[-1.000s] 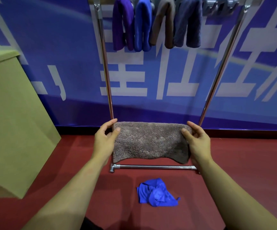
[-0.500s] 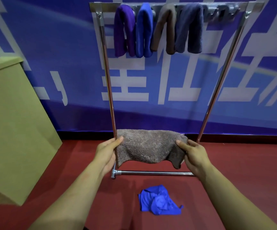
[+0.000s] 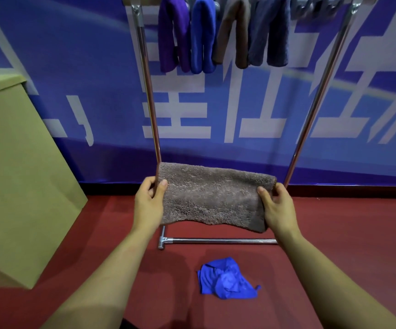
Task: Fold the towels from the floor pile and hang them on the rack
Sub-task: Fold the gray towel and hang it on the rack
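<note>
Blue banner wall [image 3: 73, 67]; rack [image 3: 315, 110] top cropped.

This looks like a staged demonstration or exhibition space rather than a home. The far wall is covered by a large blue printed banner [image 3: 239, 110] with big white characters, and it meets a plain dark red floor [image 3: 346, 233] along a dark baseboard. A bare metal rack [image 3: 148, 91] stands in front of the banner with 4 folded towels [image 3: 223, 32] hung over its top bar, and a plain tan box-like cabinet [image 3: 18, 167] sits at the left.
</note>
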